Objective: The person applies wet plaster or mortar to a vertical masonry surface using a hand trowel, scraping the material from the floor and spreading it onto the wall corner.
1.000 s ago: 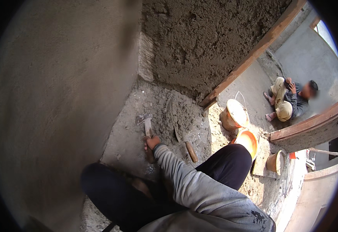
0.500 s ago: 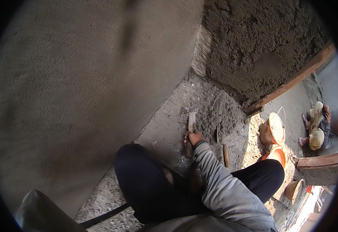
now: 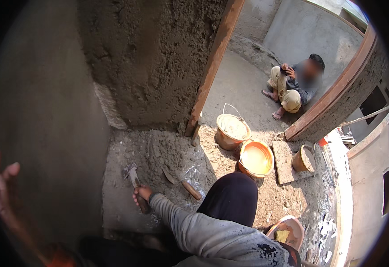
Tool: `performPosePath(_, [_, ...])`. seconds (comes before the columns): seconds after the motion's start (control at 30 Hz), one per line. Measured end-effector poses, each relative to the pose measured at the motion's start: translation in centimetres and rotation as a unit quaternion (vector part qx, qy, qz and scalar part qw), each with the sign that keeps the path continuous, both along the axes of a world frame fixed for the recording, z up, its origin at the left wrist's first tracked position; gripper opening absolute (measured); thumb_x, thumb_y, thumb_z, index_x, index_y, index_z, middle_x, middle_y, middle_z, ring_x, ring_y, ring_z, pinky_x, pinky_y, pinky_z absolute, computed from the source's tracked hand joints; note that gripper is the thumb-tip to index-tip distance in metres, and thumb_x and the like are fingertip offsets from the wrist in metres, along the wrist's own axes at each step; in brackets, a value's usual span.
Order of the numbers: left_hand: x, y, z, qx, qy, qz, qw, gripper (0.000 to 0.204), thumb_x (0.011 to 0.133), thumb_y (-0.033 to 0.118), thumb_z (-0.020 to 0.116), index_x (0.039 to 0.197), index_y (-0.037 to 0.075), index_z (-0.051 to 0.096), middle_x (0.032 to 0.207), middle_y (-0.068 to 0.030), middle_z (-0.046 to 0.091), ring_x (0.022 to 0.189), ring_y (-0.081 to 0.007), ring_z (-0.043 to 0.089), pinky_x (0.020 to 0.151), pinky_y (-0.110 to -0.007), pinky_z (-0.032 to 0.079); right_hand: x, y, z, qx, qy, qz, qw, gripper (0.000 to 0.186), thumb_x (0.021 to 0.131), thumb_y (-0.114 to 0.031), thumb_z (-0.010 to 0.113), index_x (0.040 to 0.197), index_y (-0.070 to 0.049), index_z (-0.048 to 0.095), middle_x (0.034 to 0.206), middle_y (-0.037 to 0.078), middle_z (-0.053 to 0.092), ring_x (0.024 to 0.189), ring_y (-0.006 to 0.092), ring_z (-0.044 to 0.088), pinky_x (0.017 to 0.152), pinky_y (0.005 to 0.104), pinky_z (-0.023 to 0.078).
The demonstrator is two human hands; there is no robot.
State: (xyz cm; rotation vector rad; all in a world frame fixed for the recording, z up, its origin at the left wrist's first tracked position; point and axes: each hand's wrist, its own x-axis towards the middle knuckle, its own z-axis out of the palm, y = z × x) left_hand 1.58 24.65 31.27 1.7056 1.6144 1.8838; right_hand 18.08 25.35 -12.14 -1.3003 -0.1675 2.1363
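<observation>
My right hand (image 3: 142, 194) is closed round the wooden handle of a hammer (image 3: 134, 178). Its metal head rests on or just above the rough, mortar-strewn floor (image 3: 118, 202); I cannot tell which. To the right of it lies a trowel (image 3: 190, 189) with a wooden grip, its blade against a patch of wet mortar. My left hand (image 3: 6, 189) is raised at the far left in front of the smooth grey wall (image 3: 47, 111). Its fingers are apart and nothing is in them.
Rough mortar covers a wall section (image 3: 145, 66) edged by a wooden board (image 3: 214, 66). Buckets (image 3: 228, 135) (image 3: 265, 171), a pot on a board (image 3: 283, 171) and a basin (image 3: 294, 229) stand right. Beyond, a person (image 3: 292, 84) squats near a post (image 3: 337, 93).
The view has swung to the right, bringing more of the buckets and the squatting person into sight. My left hand has come into view, raised. My right hand still holds the hammer.
</observation>
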Motion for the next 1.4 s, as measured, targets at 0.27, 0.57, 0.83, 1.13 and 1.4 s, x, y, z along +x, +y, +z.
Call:
performPosePath(0.27, [-2.0,5.8,-13.1,-0.426,0.272,-0.275,0.818,0.042,0.076,0.017,0.066,0.113,-0.001,0.058,0.091,-0.019,0.066,0.084,-0.0323,0.064,0.077,-0.037,0.048,0.6,3.8,-0.2,0.054,-0.167,0.048,0.983,0.028,0.083,-0.017,0.053,0.107,-0.004,0.047,0.066,0.007,0.053,0.048,0.018,0.05,0.043,0.036,0.042])
performPosePath(0.57, [-2.2,9.9,-18.4,-0.407,0.25,-0.314,0.821,0.047,0.076,0.02,0.067,0.118,0.0,0.056,0.085,-0.0165,0.066,0.08,-0.0254,0.065,0.074,-0.033,0.049,0.1,3.1,-0.2,0.073,-0.225,0.065,0.969,0.03,0.084,-0.028,0.054,0.102,-0.004,0.051,0.068,0.006,0.053,0.051,0.018,0.051,0.044,0.0351,0.043])
performPosePath(0.83, [-1.1,11.8,-20.9,-0.462,0.274,-0.338,0.773,0.049,0.077,0.026,0.066,0.118,0.003,0.056,0.089,-0.0154,0.067,0.084,-0.0291,0.064,0.077,-0.034,0.049,0.8,2.8,-0.3,0.104,-0.255,0.096,0.957,0.035,0.084,-0.028,0.054,0.109,-0.004,0.05,0.072,0.007,0.055,0.052,0.0182,0.053,0.045,0.0351,0.044])
performPosePath(1.13, [-0.6,10.5,-18.1,-0.458,0.176,-0.394,0.777,0.051,0.077,0.026,0.067,0.122,0.004,0.054,0.091,-0.0157,0.066,0.086,-0.0243,0.064,0.077,-0.034,0.049,0.7,2.5,0.8,0.093,-0.211,0.08,0.97,0.04,0.085,-0.025,0.052,0.116,-0.002,0.042,0.073,0.01,0.056,0.053,0.0197,0.056,0.046,0.0363,0.048])
performPosePath(1.4, [-0.9,8.2,-15.8,-0.439,0.172,-0.383,0.795,0.05,0.078,0.023,0.067,0.122,0.003,0.053,0.088,-0.0138,0.066,0.078,-0.0175,0.061,0.072,-0.03,0.047,1.3,2.3,0.6,0.078,-0.214,0.11,0.967,0.039,0.085,-0.026,0.054,0.112,0.0,0.045,0.074,0.01,0.058,0.056,0.0198,0.058,0.049,0.0366,0.049])
